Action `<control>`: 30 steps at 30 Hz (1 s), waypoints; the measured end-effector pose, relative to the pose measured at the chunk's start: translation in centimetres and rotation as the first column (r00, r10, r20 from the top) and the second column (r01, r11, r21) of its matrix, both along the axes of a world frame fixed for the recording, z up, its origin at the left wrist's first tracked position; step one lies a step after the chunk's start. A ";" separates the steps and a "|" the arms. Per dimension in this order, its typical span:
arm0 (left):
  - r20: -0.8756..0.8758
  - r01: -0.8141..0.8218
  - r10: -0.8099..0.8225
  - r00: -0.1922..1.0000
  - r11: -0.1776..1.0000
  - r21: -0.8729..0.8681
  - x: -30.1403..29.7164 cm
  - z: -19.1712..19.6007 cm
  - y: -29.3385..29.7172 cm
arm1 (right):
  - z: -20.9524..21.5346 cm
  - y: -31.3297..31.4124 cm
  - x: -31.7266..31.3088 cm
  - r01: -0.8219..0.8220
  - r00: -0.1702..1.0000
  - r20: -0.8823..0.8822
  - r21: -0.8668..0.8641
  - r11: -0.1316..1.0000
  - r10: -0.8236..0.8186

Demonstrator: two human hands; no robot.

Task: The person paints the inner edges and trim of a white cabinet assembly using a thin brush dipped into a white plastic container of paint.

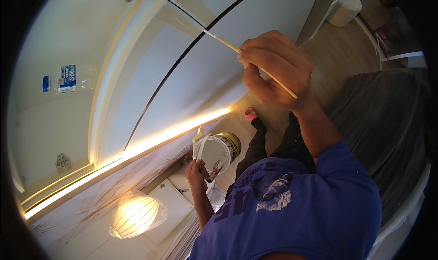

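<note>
My right hand (276, 70) is closed in a pinch around a thin wooden-handled paintbrush (223, 42). The brush tip touches or nearly touches a dark groove (187, 51) between pale panels (194, 84). Lower down, my left hand (197, 169) is closed at the rim of a round white bucket (211, 149) with pale contents. Beside those fingers, a reddish-brown smudged patch (215, 169) shows at the bucket's edge; what it is I cannot make out.
A yellow and dark can (231, 143) sits behind the bucket. The recess at left holds a clear plastic bottle (68, 79) with a blue cap. A bright light strip (178, 132) edges the panels. Below glows a plastic-wrapped lamp (137, 215). Dark sheeting (383, 118) covers something at right.
</note>
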State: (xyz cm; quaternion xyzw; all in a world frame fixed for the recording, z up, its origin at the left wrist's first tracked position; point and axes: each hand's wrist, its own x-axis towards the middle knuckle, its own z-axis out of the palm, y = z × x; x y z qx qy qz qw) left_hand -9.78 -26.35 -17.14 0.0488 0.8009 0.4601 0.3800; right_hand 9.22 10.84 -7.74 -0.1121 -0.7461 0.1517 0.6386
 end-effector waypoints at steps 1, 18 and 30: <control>0.010 -0.009 0.009 1.000 1.000 0.003 0.1 0.2 0.2 | 0.0 0.1 0.0 -0.002 1.000 -0.007 0.009 1.000 0.002; 0.022 -0.021 0.020 1.000 1.000 0.005 -0.2 -0.3 -0.3 | 0.8 0.0 -0.4 0.020 1.000 -0.021 0.024 1.000 -0.020; 0.025 -0.020 0.020 0.999 1.000 0.004 -0.1 -0.2 0.0 | 0.1 -0.1 -0.1 0.018 1.000 -0.017 0.012 1.000 -0.018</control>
